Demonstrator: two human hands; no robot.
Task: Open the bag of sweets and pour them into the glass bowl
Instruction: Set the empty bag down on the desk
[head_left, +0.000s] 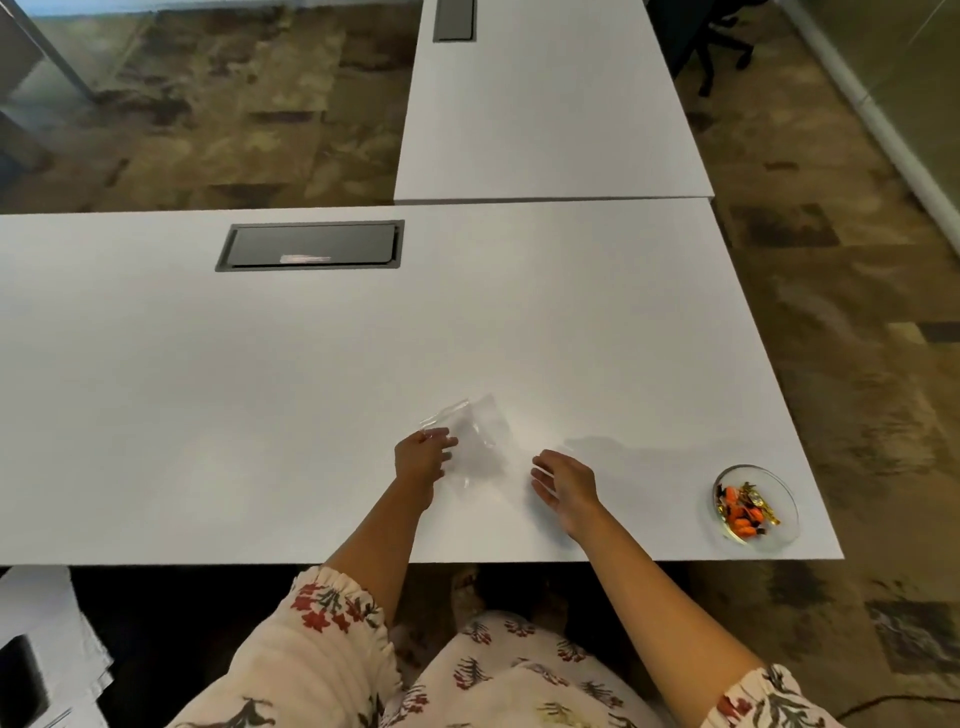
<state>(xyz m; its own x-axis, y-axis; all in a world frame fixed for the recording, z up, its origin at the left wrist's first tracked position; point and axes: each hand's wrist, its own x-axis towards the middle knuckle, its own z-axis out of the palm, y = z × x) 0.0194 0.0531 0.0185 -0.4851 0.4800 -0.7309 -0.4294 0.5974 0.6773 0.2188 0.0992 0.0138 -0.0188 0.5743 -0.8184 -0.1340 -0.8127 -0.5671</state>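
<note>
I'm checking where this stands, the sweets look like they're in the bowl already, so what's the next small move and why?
Probably let go of the clear bag and leave it on the table. It looks empty, pinched only by the left hand, while the sweets sit in the glass bowl. The right hand holds nothing.

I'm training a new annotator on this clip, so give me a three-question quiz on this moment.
1. True or false: the sweets lie in the glass bowl.
2. Which hand grips the clear bag? A) left B) right C) both
3. Near which table corner does the bowl sit?

Key: 1 true. 2 A: the left hand pinches it, and the right hand is open beside it. 3 Near right corner.
</note>
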